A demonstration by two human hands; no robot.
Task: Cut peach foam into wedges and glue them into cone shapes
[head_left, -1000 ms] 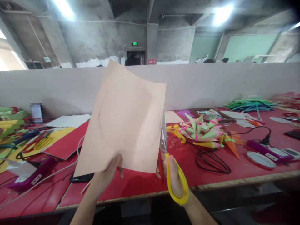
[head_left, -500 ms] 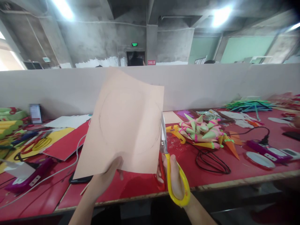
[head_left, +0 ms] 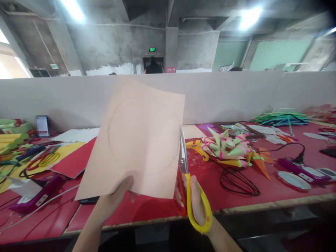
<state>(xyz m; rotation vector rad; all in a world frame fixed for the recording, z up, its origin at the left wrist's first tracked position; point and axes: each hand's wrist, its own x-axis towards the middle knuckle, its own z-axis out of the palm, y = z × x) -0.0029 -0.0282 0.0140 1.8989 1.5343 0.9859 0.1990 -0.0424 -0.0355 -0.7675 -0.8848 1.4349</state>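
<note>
Lower-left corner farther leftward: oval-marked beige sheet

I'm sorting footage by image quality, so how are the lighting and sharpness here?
In the head view, ceiling lights glare white; in the same view, beige sheet softly shadowed just above the left hand; head view again, upper right corner dark, phone-like object at left pixelated.

The left hand holds up a beige sheet; the right hand grips scissors at its right edge; a red tabletop lies beneath.
</note>
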